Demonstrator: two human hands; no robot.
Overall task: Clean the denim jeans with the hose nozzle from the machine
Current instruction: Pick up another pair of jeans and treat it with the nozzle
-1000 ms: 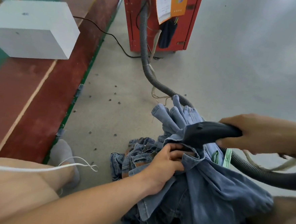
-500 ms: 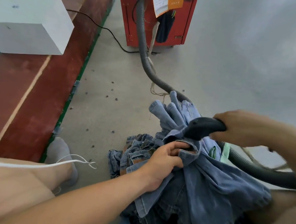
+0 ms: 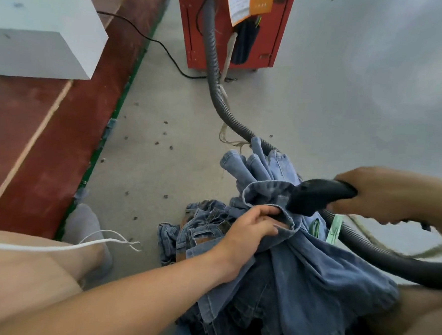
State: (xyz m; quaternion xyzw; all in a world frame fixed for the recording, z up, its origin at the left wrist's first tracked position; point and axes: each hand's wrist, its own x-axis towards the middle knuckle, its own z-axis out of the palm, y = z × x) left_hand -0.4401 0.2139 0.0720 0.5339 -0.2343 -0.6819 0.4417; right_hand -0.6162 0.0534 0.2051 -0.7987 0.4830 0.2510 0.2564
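Grey concrete floor (image 3: 350, 98) with red machine (image 3: 232, 27) behind | denim jeans (image 3: 311, 278) lay bunched on lap | left hand (image 3: 252, 227) pinched a fold, likely to spread it | right hand (image 3: 380, 194) gripped hose nozzle (image 3: 314, 197), tip against that fold

1. We see the machine (image 3: 232, 29) at the far end of the floor (image 3: 350, 98), its hose (image 3: 213, 72) running toward us.
2. The box (image 3: 41, 29) sits far left.
3. The jeans (image 3: 299, 272) lie on our lap.
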